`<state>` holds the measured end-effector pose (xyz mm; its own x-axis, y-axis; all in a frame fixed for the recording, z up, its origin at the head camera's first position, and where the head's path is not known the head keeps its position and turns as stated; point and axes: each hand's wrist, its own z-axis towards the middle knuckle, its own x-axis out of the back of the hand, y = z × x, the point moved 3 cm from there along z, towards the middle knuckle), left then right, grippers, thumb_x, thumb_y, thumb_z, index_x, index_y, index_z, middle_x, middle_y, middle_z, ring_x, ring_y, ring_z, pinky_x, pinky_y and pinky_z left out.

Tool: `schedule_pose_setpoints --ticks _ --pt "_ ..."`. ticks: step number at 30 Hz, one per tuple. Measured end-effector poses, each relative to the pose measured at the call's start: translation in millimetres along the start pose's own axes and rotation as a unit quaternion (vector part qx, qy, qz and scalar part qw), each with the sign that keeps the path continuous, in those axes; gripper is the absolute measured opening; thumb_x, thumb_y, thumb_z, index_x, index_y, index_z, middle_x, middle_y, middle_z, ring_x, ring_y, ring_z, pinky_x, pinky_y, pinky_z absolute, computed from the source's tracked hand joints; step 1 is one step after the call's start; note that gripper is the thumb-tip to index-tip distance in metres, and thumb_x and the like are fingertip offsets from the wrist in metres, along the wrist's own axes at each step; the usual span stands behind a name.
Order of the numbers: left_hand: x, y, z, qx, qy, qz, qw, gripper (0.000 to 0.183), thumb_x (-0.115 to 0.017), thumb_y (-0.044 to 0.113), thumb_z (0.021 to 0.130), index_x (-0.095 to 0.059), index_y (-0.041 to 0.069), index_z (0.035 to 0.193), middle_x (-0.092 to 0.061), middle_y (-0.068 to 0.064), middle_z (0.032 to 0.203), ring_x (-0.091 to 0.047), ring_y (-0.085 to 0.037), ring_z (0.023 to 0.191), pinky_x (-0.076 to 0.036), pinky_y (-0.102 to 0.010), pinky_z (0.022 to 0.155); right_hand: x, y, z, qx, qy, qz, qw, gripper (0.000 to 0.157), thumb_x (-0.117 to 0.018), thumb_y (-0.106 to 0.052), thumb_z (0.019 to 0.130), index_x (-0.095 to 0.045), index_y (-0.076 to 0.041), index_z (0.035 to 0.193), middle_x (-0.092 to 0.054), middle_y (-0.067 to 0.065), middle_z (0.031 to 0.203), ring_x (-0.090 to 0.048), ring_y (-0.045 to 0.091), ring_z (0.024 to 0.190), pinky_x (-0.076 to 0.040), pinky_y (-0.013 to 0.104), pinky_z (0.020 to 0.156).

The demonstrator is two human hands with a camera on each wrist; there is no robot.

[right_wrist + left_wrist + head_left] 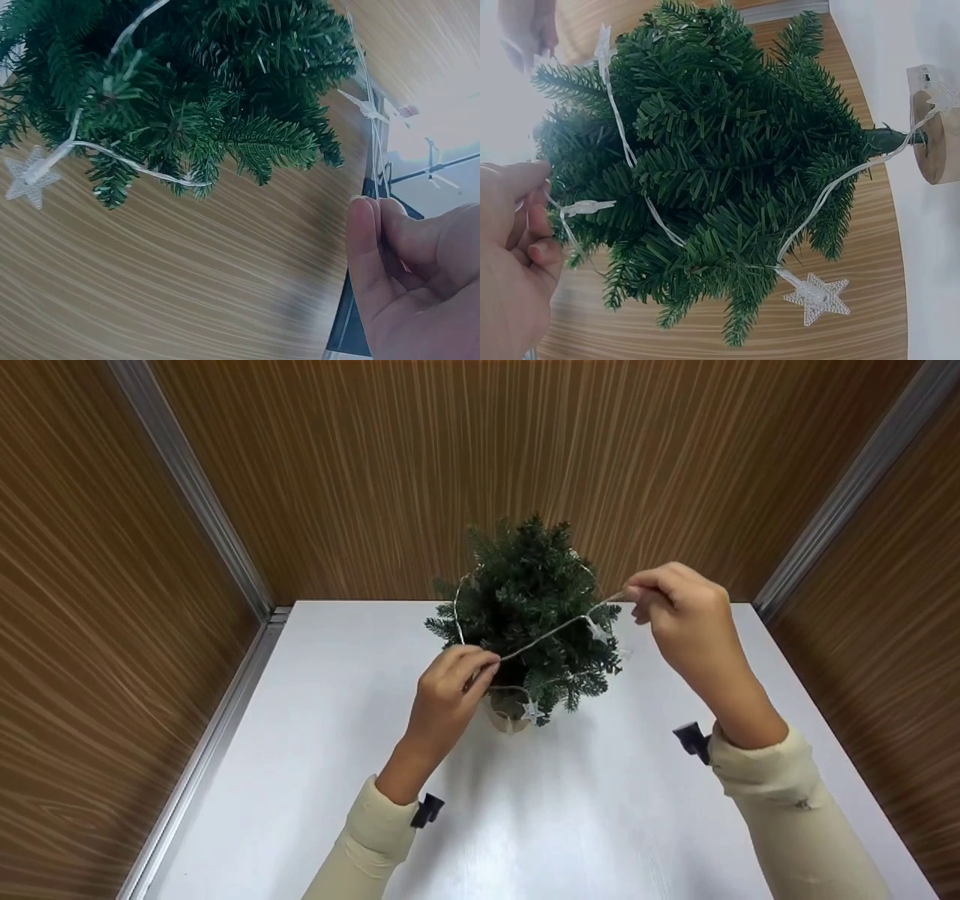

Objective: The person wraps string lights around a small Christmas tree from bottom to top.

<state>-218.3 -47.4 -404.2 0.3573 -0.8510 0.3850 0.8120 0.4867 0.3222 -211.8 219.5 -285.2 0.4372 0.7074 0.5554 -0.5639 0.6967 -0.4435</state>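
A small artificial Christmas tree (525, 592) stands at the far side of the white table on a round wooden base (932, 150). Around its branches runs a string of star lights (544, 638) with clear plastic stars, one star (817, 298) hanging near the trunk. My left hand (454, 682) pinches the wire in front of the tree's left side. Off to the tree's right, my right hand (690, 615) pinches another stretch between thumb and fingers (365, 232). The wire slants across the tree's front between both hands, a star (598, 631) hanging close to the right one.
Wood-grain panels (465, 450) enclose the white table (315, 720) at the back and both sides. Metal strips (202, 495) line the corners. Dark small devices (429, 810) are fixed at both sleeve cuffs.
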Motion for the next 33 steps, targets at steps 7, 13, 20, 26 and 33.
schedule_pose_setpoints --ticks 7,13,20,26,33 --pt "0.3 0.6 0.2 0.006 0.025 0.015 0.9996 0.009 -0.071 0.012 0.096 -0.076 0.007 0.101 -0.066 -0.005 0.099 -0.061 -0.013 0.083 -0.051 -0.022 0.072 -13.7 13 27 -0.061 -0.063 0.041 0.995 0.011 -0.068 -0.005 0.096 -0.074 0.004 0.095 -0.069 0.012 0.086 -0.06 0.005 0.064 -0.05 0.012 0.061" --pt "-0.8 0.6 -0.6 0.003 0.036 0.018 0.9992 0.009 -0.072 0.011 0.095 -0.077 0.006 0.101 -0.066 -0.005 0.098 -0.061 -0.014 0.084 -0.051 -0.023 0.074 -24.4 28 38 -0.151 -0.133 0.098 0.975 0.016 -0.066 -0.01 0.098 -0.073 0.004 0.101 -0.069 0.002 0.083 -0.062 0.004 0.066 -0.053 0.019 0.063" --pt "-1.5 0.8 -1.3 0.007 0.038 0.013 0.9992 0.01 -0.071 0.012 0.095 -0.077 0.006 0.101 -0.065 -0.005 0.098 -0.061 -0.013 0.085 -0.052 -0.022 0.074 -36.4 41 43 -0.184 -0.204 0.115 0.955 0.019 -0.064 -0.012 0.1 -0.072 0.005 0.105 -0.066 -0.003 0.078 -0.061 0.009 0.069 -0.053 0.023 0.063" --pt "-1.2 1.3 -2.1 0.011 0.037 0.015 0.9992 0.01 -0.071 0.012 0.095 -0.077 0.007 0.101 -0.065 -0.005 0.098 -0.062 -0.014 0.088 -0.052 -0.022 0.077 -40.0 54 40 -0.215 -0.23 0.119 0.942 0.018 -0.064 -0.012 0.1 -0.073 0.002 0.106 -0.067 0.002 0.084 -0.059 0.016 0.071 -0.051 0.025 0.06" --pt "-2.1 1.2 -2.8 0.018 0.032 0.024 0.999 0.011 -0.069 0.014 0.097 -0.076 0.008 0.102 -0.065 -0.004 0.099 -0.061 -0.013 0.088 -0.052 -0.022 0.076 -41.3 63 37 -0.217 -0.249 0.119 0.936 0.024 -0.065 -0.017 0.1 -0.072 0.002 0.111 -0.072 0.002 0.093 -0.06 0.015 0.074 -0.051 0.026 0.06"
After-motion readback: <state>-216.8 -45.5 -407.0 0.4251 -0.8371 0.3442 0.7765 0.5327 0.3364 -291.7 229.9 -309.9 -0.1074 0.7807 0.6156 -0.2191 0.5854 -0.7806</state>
